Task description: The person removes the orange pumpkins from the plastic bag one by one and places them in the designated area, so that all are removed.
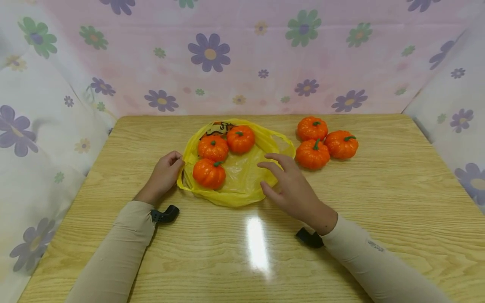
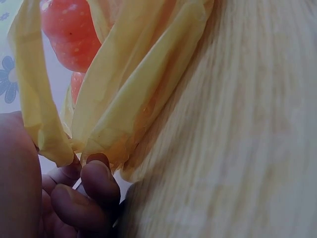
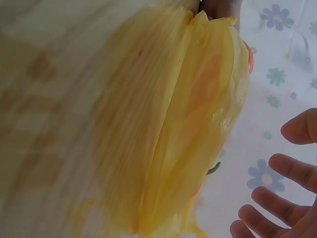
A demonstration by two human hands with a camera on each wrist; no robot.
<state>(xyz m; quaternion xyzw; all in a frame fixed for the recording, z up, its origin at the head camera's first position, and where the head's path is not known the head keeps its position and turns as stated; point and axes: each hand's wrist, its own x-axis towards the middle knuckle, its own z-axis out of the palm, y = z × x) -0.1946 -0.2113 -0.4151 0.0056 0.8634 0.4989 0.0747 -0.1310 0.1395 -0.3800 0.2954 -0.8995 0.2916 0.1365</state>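
Observation:
A yellow plastic bag (image 1: 238,198) lies spread open on the table, with three small orange pumpkins inside: a front one (image 1: 206,174), a middle one (image 1: 212,147) and a back one (image 1: 241,141). At the bag's left edge, my left hand (image 1: 163,173) pinches the gathered plastic. The left wrist view shows the bag handle (image 2: 37,99) running down to those fingers. My right hand (image 1: 293,189) hovers by the bag's right rim, its fingers spread and slightly bent, holding nothing. Those spread fingers also show at the right of the right wrist view.
Three more pumpkins stand clustered right of the bag: a back one (image 1: 312,128), a front one (image 1: 313,155) and a right one (image 1: 342,145). The wooden table (image 1: 212,252) ends at a flower-patterned cloth (image 1: 246,50) behind, with similar cloth at both sides.

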